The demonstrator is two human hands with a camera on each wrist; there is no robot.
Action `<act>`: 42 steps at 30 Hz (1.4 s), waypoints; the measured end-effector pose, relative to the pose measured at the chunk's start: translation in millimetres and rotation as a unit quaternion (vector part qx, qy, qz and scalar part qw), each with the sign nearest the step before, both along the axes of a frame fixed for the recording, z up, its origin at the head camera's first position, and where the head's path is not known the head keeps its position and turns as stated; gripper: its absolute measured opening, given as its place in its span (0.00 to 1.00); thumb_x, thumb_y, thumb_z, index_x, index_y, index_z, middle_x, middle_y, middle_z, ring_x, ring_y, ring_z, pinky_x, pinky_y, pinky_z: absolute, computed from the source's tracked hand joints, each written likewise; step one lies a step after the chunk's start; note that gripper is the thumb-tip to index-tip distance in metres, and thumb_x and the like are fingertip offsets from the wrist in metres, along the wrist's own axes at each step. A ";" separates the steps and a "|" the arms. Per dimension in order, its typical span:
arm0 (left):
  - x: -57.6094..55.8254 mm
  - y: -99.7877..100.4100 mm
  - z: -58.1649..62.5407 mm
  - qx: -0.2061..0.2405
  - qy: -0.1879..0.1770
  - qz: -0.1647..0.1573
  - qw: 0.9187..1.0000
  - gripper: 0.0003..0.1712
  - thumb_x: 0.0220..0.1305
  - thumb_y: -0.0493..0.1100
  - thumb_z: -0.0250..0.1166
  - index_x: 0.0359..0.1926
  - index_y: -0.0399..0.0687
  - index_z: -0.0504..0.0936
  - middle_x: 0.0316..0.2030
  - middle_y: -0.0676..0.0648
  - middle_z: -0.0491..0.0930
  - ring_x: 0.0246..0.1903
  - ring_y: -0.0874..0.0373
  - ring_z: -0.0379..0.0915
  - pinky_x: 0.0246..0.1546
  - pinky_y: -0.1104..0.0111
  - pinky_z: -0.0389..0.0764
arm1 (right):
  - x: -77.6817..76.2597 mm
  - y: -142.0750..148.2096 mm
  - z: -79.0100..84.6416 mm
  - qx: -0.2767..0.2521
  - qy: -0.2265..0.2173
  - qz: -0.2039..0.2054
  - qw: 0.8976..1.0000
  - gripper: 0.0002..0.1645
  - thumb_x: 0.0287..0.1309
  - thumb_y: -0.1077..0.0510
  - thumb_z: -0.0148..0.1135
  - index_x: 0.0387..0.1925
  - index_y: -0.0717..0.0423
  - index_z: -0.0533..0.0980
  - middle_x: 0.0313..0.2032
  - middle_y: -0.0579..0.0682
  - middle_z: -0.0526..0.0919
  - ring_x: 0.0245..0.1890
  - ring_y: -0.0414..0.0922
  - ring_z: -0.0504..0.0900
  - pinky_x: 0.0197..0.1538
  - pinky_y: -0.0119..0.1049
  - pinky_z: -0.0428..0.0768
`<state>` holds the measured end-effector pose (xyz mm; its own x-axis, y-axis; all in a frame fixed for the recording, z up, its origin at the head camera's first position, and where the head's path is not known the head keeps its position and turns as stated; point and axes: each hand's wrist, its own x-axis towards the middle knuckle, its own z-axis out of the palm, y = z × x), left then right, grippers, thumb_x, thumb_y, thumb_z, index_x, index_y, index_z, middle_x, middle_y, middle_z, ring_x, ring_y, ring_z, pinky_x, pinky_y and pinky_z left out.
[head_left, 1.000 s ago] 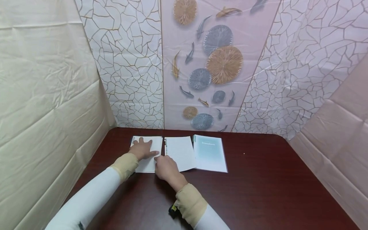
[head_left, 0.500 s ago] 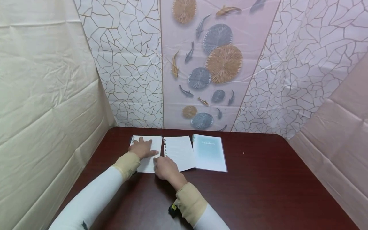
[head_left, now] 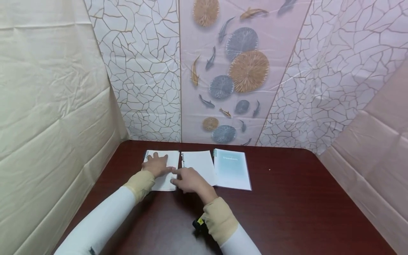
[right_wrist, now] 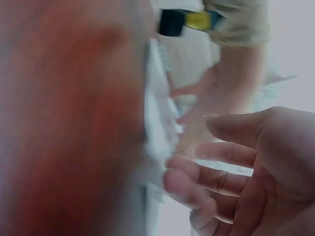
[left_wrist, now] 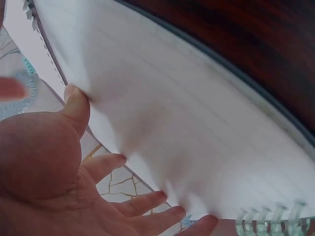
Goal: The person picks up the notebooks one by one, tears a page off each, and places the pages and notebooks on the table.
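Observation:
An open spiral notebook (head_left: 165, 182) with lined pages lies at the far left of the table. My left hand (head_left: 155, 166) rests on it with fingers spread, and in the left wrist view its fingertips (left_wrist: 160, 196) press the page. My right hand (head_left: 192, 181) hovers at the notebook's right edge, index finger and thumb apart. In the right wrist view the right hand (right_wrist: 275, 162) has loosely bent fingers with nothing between them. Beside it lies a loose lined sheet (head_left: 199, 159) with torn holes along its left edge, partly covered by the right hand.
A notebook with a teal cover reading "freedom" (head_left: 234, 173) lies to the right, overlapped by the sheet's lower corner. A dark red table (head_left: 287, 205) extends to the right and front. A patterned curtain (head_left: 220, 117) hangs right behind its back edge.
My right hand has moved slightly right and away from me, and its curled fingers have loosened, with index finger and thumb apart. My left hand stays on the notebook.

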<state>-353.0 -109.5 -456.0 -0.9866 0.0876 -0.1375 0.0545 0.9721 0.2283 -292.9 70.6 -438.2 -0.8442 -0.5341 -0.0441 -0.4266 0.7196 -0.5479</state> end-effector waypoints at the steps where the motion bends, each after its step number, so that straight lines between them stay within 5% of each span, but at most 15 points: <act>1: 1.0 -1.0 0.2 -0.001 0.001 0.001 1.000 0.48 0.71 0.67 0.65 0.80 0.45 0.66 0.71 0.22 0.61 0.68 0.20 0.60 0.56 0.27 0.72 | -0.5 2.8 3.6 -0.004 0.011 0.004 1.000 0.27 0.76 0.51 0.62 0.69 0.59 0.78 0.24 0.45 0.84 0.19 0.41 0.82 0.35 0.34 0.81; 8: 2.9 7.4 5.8 0.001 0.042 0.011 0.999 0.45 0.70 0.67 0.66 0.74 0.40 0.74 0.68 0.25 0.69 0.65 0.26 0.68 0.61 0.30 0.71 | 4.4 30.5 34.1 0.016 0.100 0.043 0.994 0.14 0.76 0.52 0.63 0.48 0.56 0.88 0.39 0.48 0.90 0.41 0.45 0.87 0.48 0.42 0.83; 13: 4.9 38.3 12.9 0.016 0.084 -0.019 0.996 0.49 0.72 0.74 0.58 0.77 0.42 0.71 0.69 0.30 0.71 0.65 0.30 0.70 0.60 0.35 0.75 | 13.0 59.1 51.1 -0.013 0.157 0.001 0.988 0.19 0.77 0.51 0.63 0.59 0.58 0.83 0.38 0.51 0.89 0.40 0.48 0.87 0.48 0.47 0.84; 18: 4.3 74.6 6.0 0.004 0.103 -0.076 0.992 0.58 0.68 0.82 0.53 0.82 0.47 0.63 0.73 0.31 0.66 0.71 0.31 0.64 0.61 0.37 0.74 | 18.4 90.7 56.2 -0.059 0.272 -0.069 0.958 0.29 0.76 0.45 0.63 0.69 0.55 0.78 0.50 0.55 0.86 0.53 0.55 0.82 0.58 0.58 0.78; 24: 12.1 89.7 -3.5 0.001 0.041 -0.118 0.992 0.60 0.64 0.84 0.54 0.84 0.52 0.59 0.81 0.31 0.52 0.80 0.29 0.44 0.73 0.33 0.59 | 17.4 127.3 55.4 -0.062 0.356 -0.105 0.926 0.38 0.71 0.40 0.67 0.75 0.51 0.73 0.67 0.59 0.76 0.69 0.61 0.71 0.68 0.69 0.66; 30: 17.6 86.2 -6.8 0.000 0.030 -0.134 0.991 0.60 0.63 0.81 0.61 0.83 0.51 0.61 0.81 0.28 0.51 0.80 0.27 0.40 0.73 0.31 0.53 | 9.1 167.5 50.9 -0.016 0.374 -0.133 0.918 0.49 0.70 0.27 0.57 0.83 0.43 0.61 0.80 0.58 0.62 0.80 0.62 0.56 0.73 0.74 0.53; 35: 19.5 76.5 -7.5 -0.034 0.027 -0.147 0.988 0.60 0.62 0.82 0.59 0.84 0.52 0.60 0.81 0.28 0.48 0.80 0.27 0.39 0.74 0.30 0.50 | 2.1 192.8 40.0 0.015 0.350 -0.153 0.924 0.51 0.70 0.26 0.57 0.84 0.43 0.58 0.82 0.58 0.57 0.81 0.63 0.51 0.74 0.74 0.51; 42: 13.6 66.4 -3.3 -0.025 0.016 -0.156 0.987 0.60 0.64 0.81 0.60 0.83 0.50 0.60 0.81 0.27 0.48 0.80 0.25 0.39 0.74 0.29 0.49 | 0.7 213.1 26.2 0.033 0.313 -0.170 0.934 0.51 0.69 0.28 0.60 0.84 0.45 0.59 0.82 0.59 0.57 0.82 0.63 0.50 0.76 0.73 0.48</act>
